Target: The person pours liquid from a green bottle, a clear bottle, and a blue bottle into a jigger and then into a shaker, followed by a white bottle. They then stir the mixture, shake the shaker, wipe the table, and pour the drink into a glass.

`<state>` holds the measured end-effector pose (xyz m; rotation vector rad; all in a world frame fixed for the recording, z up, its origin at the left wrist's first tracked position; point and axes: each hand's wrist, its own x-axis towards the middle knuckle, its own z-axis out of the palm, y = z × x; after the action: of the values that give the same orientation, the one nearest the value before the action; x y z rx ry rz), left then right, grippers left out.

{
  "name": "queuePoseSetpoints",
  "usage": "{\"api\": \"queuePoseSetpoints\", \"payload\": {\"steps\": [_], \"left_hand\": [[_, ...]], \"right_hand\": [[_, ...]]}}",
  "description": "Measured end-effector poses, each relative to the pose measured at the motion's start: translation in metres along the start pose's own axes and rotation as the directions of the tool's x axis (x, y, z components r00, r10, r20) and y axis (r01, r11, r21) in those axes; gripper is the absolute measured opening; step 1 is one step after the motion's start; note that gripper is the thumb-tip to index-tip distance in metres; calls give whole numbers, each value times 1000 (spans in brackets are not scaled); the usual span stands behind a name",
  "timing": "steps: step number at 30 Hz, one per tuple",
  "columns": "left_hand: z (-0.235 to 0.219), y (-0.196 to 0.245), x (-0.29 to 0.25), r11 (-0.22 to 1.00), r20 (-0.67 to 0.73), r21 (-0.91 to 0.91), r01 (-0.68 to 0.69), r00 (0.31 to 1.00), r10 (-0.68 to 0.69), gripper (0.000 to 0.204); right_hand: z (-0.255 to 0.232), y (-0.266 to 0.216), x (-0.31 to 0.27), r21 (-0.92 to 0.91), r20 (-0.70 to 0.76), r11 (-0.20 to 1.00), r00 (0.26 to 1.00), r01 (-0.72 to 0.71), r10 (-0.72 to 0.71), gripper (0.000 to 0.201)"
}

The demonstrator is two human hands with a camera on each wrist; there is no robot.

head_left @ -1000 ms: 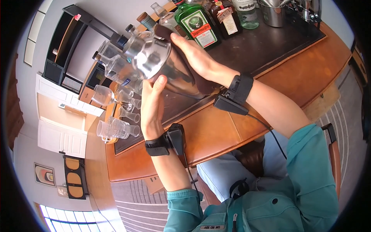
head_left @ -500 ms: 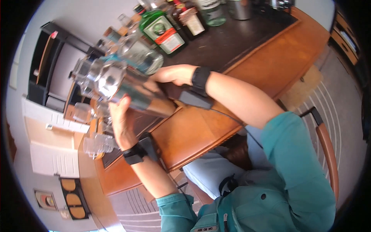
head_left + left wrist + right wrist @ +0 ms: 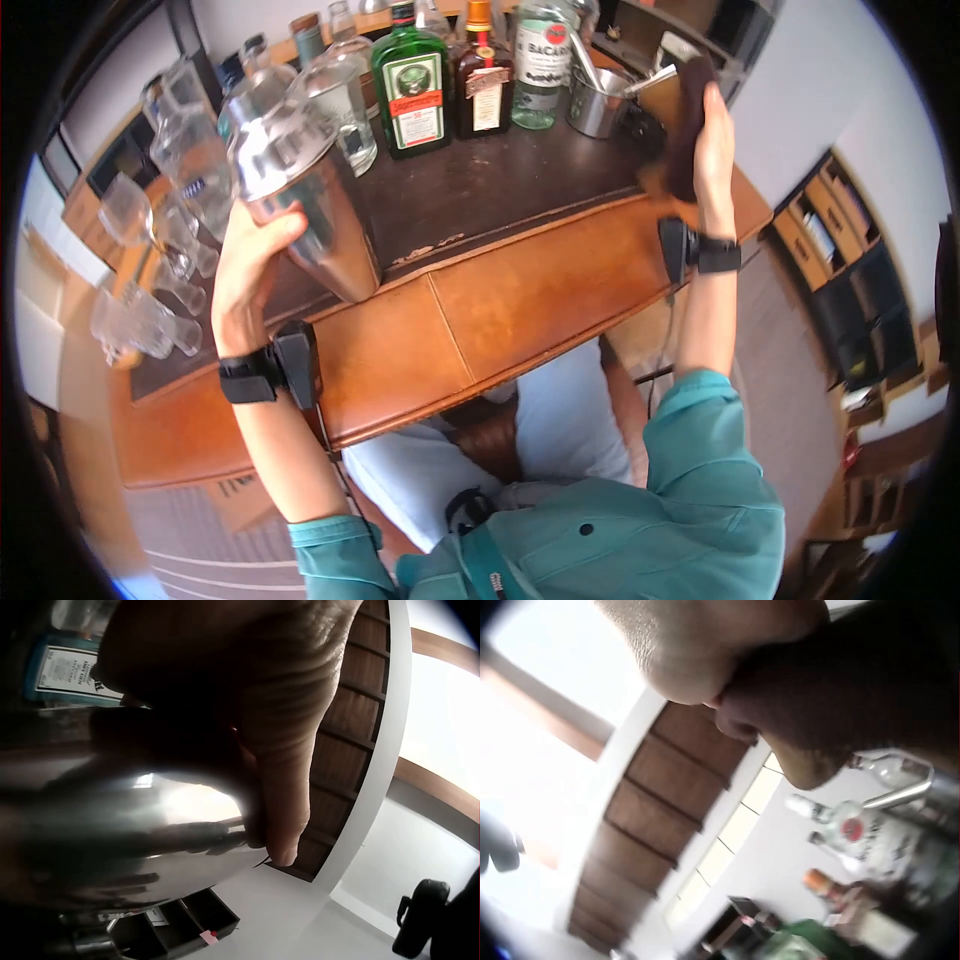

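Note:
My left hand (image 3: 243, 262) grips a shiny steel cocktail shaker (image 3: 315, 215), thumb across its side. The shaker leans, its domed top toward the upper left, over the table's near edge. In the left wrist view the shaker's polished body (image 3: 135, 832) fills the lower left under the hand (image 3: 289, 750). Well apart on the right, my right hand (image 3: 714, 155) holds a dark brown cloth (image 3: 690, 120), raised near the table's right end. Up close in the right wrist view, the folded cloth (image 3: 840, 705) lies against the hand (image 3: 697, 645).
Behind, a green Jägermeister bottle (image 3: 413, 90), a brown bottle (image 3: 484, 85) and a Bacardi bottle (image 3: 541, 65) stand in a row. A steel cup (image 3: 598, 108) with tools is right of them. Several glasses (image 3: 140, 325) and clear bottles stand at left. A leather-edged table (image 3: 500, 290) lies in front.
My right hand has drawn the cloth away from the shaker, far to the right. The left hand still holds the shaker. The head view has turned to the right.

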<state>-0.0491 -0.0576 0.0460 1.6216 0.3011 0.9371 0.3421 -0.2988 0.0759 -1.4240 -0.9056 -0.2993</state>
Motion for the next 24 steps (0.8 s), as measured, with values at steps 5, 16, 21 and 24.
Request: {"api": "queuePoseSetpoints", "payload": {"steps": [5,16,21,24], "left_hand": [[1,4,-1,1000,45,-20,-4,999,5,85],[5,15,-4,998,68,-5,56,996,-56,77],[5,17,-5,997,85,-52,58,995,-53,76],[7,16,-5,994,85,-97,55,995,-46,79]], "right_hand": [[-36,45,-50,-544,764,803,539,243,354,52],[-5,75,-4,-793,609,527,376,306,698,65],[49,77,3,-786,580,444,263,430,771,73],[89,56,-4,-715,654,507,203,481,729,74]]}}
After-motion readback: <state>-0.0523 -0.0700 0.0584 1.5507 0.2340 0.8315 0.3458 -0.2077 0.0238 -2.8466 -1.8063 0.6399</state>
